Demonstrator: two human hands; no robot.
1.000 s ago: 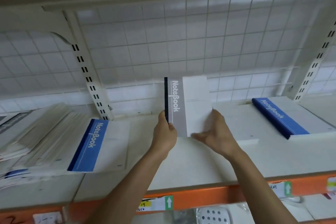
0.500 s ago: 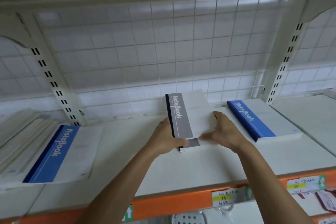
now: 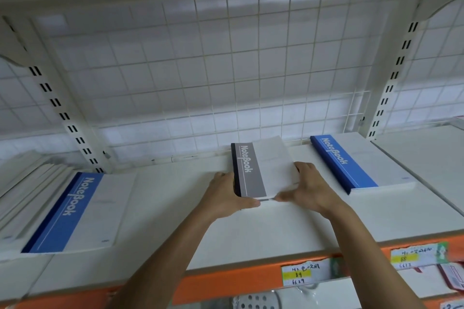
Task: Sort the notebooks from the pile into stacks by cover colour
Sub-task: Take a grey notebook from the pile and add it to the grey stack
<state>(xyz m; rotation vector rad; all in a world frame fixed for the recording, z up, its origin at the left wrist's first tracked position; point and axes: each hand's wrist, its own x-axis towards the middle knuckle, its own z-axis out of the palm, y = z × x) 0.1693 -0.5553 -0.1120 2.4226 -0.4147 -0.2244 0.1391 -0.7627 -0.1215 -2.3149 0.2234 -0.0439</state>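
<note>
Holding a grey notebook (image 3: 261,168) flat on the shelf (image 3: 175,208), spine to the left, with white "NoteBook" lettering along the grey band and plain white over the remainder of the cover. Clasping its left side with the left grip (image 3: 223,195), fingers curled round the spine edge and thumb laid along the near left corner. Clasping its right side with the right grip (image 3: 311,188), fingers bent over the far right edge and thumb stretched along the near edge, almost meeting the left thumb. Resting on at least one more grey cover, seen only as a thin sliver under the near edge; cannot tell how many lie below.

Right of the grey notebook and apart from it: a blue stack (image 3: 356,163), flat, spine to the left, same lettering on top. Well to the left of the grey notebook: the pile (image 3: 25,183), slumped and fanned, topped by a blue notebook (image 3: 75,211) lying askew. Behind the grey notebook: a white wire grid (image 3: 200,70), with slotted uprights (image 3: 62,113) at either side. In front of the grey notebook, along the shelf's front edge: an orange rail (image 3: 226,283) carrying handwritten labels (image 3: 303,275), with writing too small to read surely.
</note>
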